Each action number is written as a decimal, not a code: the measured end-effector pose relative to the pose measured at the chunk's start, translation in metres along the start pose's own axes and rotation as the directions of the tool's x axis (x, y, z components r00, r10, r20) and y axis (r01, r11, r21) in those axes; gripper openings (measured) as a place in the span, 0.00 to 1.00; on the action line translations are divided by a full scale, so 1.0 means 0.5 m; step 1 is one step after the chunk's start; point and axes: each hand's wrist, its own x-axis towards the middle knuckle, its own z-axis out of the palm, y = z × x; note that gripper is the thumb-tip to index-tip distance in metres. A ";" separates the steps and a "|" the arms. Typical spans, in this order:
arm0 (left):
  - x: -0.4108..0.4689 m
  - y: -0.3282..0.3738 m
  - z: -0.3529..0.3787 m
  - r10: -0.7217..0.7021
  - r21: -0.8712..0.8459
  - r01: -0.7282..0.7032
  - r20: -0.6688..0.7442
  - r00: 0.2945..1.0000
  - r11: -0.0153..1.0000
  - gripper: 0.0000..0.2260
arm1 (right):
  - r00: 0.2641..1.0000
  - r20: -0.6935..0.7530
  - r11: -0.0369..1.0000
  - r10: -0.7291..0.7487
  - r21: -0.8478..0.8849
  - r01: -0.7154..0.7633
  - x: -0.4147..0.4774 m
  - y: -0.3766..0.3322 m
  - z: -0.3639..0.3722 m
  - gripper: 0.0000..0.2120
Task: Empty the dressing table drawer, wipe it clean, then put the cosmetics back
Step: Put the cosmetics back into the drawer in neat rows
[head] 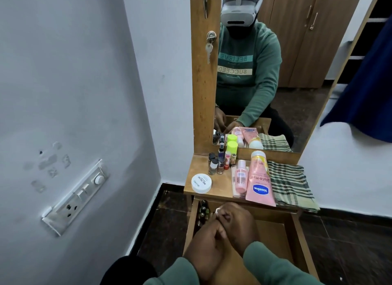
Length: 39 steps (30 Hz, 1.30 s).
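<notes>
The dressing table drawer (275,233) is pulled open below the tabletop (220,185). Over it my left hand (203,248) and my right hand (237,223) are pressed together. The right hand's fingers curl round a small white-capped item (218,210). What the left hand's fingers hold is hidden. Several small dark bottles (202,211) stand at the drawer's left side. On the tabletop are a white round jar (201,183), nail polish bottles (214,165), a green-capped bottle (231,149), a small pink bottle (241,176) and a pink Vaseline tube (259,178).
A folded green checked cloth (290,183) lies on the tabletop's right end. A mirror (297,72) rises behind it, beside a wooden door with a key (209,48). A wall with a switch panel (76,197) is close on the left. The floor is dark tile.
</notes>
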 end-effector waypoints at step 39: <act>0.009 0.071 -0.026 0.168 -0.014 -0.177 -0.233 0.958 0.984 0.11 | 0.980 -0.129 0.988 -0.153 0.013 0.156 0.040 -0.064 -0.073 0.07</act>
